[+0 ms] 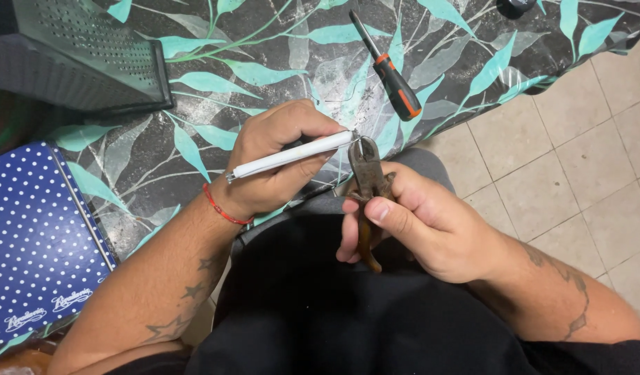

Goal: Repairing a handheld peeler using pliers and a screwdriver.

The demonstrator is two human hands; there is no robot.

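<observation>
Your left hand [278, 156] is curled into a closed grip around a slim white tube [292, 154], with the fingers wrapped over its upper side and the thumb tucked beneath. The tube lies nearly level, tilted slightly upward toward its far end, and projects past both sides of the fist. The left forearm runs diagonally up from the lower left corner, and a red cord bracelet [222, 210] sits at the wrist, just behind the heel of the hand. Your right hand [420, 226] is closed on the handles of a worn pair of pliers [367, 187], thumb laid along the near handle and fingers folded around the far one. The plier nose points upward, away from the fingers, and meets the exposed tip of the tube just beyond your left fingertips; a thin wire appears to sit at that junction, though the detail is too fine to confirm. The right forearm enters from the lower right. Beyond the fingers of both hands, an orange-and-black screwdriver [393, 76] lies diagonally on the leaf-patterned table cover [264, 69]. Well to the left of your left knuckles stands a metal grater [84, 59], and below it a blue dotted box [35, 236].
</observation>
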